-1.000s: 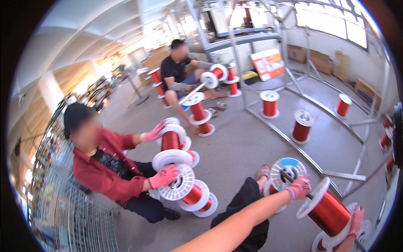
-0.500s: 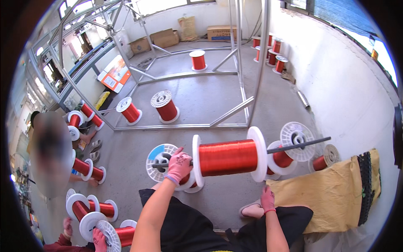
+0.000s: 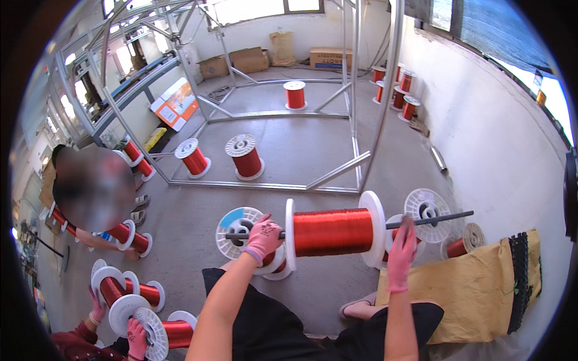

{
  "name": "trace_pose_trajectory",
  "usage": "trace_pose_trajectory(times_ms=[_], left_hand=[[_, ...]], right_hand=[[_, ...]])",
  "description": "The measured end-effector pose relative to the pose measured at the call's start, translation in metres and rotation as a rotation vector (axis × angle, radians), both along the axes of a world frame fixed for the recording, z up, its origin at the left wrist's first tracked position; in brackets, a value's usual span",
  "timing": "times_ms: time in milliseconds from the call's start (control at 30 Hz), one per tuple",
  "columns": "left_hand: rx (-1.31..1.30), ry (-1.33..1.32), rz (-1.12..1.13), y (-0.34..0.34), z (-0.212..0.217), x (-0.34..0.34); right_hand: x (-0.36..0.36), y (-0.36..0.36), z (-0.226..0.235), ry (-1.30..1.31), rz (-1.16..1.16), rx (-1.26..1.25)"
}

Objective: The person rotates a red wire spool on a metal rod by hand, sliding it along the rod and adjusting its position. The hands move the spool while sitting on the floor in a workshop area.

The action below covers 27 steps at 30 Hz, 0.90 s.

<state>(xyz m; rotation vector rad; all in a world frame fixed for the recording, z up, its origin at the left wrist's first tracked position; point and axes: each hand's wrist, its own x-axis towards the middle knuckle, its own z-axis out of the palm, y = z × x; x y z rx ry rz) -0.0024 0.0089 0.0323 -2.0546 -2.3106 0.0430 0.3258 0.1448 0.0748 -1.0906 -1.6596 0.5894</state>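
A large spool of red wire (image 3: 334, 231) with white flanges lies sideways in front of me. A dark rod (image 3: 448, 219) runs through its middle and sticks out at both ends. My left hand (image 3: 265, 239), in a pink glove, is closed round the rod beside the left flange. My right hand (image 3: 401, 259), gloved alike, is raised next to the right flange. Its fingers are stretched out and reach up to the rod, without wrapping round it. Spools with white flanges (image 3: 243, 225) stand behind the rod's left end, and another spool (image 3: 426, 207) stands behind its right end.
A metal frame (image 3: 271, 184) stands on the floor ahead, with upright spools inside it. At my right lies a brown sack (image 3: 457, 289) near the white wall. On the left, a co-worker's gloved hand (image 3: 137, 340) touches spools; another person (image 3: 96, 186) is beyond.
My right hand has risen from near my knee to the rod by the right flange. My left hand still holds the rod. The view has shifted slightly; the co-worker's hands at lower left moved too.
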Motion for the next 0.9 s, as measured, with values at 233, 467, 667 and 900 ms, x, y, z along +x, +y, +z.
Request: trace_pose_trajectory(times_ms=[233, 467, 667, 900], left_hand=[[0.049, 0.122, 0.029, 0.008, -0.018, -0.002], [0.02, 0.051, 0.048, 0.0, -0.028, 0.002], [0.021, 0.005, 0.094, 0.005, -0.018, 0.007], [0.001, 0.024, 0.101, 0.008, -0.013, 0.006]], right_hand=[[-0.074, 0.071, 0.047, -0.485, 0.137, -0.267], [-0.058, 0.091, -0.013, -0.455, 0.306, -0.37], [-0.046, 0.147, -0.053, -0.423, 0.321, -0.304], [-0.055, 0.082, 0.014, -0.55, 0.267, -0.304]])
